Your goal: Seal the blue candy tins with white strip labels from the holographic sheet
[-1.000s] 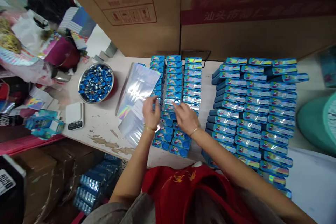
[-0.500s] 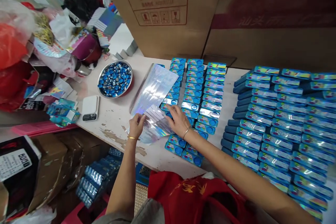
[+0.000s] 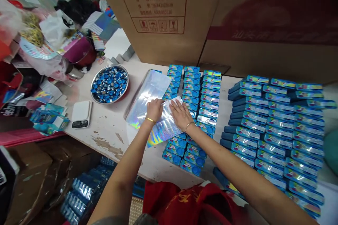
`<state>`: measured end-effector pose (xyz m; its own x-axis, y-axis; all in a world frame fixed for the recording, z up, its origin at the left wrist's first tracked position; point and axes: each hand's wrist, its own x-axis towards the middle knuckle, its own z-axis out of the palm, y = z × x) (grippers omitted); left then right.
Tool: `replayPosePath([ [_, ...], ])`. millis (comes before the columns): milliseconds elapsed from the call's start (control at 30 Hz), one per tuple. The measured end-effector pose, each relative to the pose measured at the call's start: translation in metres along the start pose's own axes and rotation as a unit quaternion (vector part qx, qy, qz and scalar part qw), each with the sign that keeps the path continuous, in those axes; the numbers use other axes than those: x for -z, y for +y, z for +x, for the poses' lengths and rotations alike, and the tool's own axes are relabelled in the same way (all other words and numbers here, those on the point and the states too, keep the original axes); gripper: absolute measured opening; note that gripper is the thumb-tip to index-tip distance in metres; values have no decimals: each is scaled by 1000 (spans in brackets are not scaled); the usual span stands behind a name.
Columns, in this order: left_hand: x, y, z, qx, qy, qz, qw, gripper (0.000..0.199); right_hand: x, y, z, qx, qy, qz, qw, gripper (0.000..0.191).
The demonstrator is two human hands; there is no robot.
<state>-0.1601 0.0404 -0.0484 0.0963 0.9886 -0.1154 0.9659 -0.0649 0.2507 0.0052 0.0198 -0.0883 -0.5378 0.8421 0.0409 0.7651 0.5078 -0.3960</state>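
A shiny holographic sheet (image 3: 165, 132), white along its upper edge, lies at a slant over rows of small blue cases (image 3: 173, 148) on the table. My left hand (image 3: 155, 110) has its fingers curled at the sheet's left side and grips it; the fingertips are partly hidden. Flat on the sheet's upper right part rests my right hand (image 3: 181, 115), fingers stretched out. Just behind my left hand is a stack of silvery holographic sheets (image 3: 151, 88). The blue cases carry round marks and colourful labels.
Left of the sheets stands a metal bowl (image 3: 126, 93) of small blue-and-silver round pieces, beside a white scale (image 3: 81, 111). More blue cases (image 3: 277, 130) stand in rows on the right. Large cardboard boxes (image 3: 163, 51) wall off the back. Bags and papers clutter the far left.
My left hand has moved right and up, closer to my right hand. My right hand has flattened onto the sheet, which has turned and now lies smoother. The whole view has shifted slightly.
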Motion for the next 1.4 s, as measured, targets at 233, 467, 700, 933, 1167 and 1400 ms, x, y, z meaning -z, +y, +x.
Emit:
replayPosePath([
  [233, -1, 15, -9, -21, 17, 110, 994, 27, 3, -1, -5, -7, 8, 18, 1000, 48],
  [467, 8, 34, -58, -68, 58, -13, 996, 11, -2, 6, 0, -10, 23, 103, 994, 48],
  [700, 43, 78, -92, 180, 204, -517, 812, 18, 38, 11, -29, -126, 195, 442, 867, 51],
  [933, 8, 126, -83, 232, 69, -632, 737, 25, 75, 1, -112, -283, 161, 555, 765, 39],
  [1167, -30, 166, -69, 120, 44, -447, 885, 10, 76, 49, -148, -349, 200, 406, 821, 33],
  [1400, -48, 181, -57, 97, 42, -213, 971, 8, 59, 72, -153, -337, 191, 232, 892, 27],
])
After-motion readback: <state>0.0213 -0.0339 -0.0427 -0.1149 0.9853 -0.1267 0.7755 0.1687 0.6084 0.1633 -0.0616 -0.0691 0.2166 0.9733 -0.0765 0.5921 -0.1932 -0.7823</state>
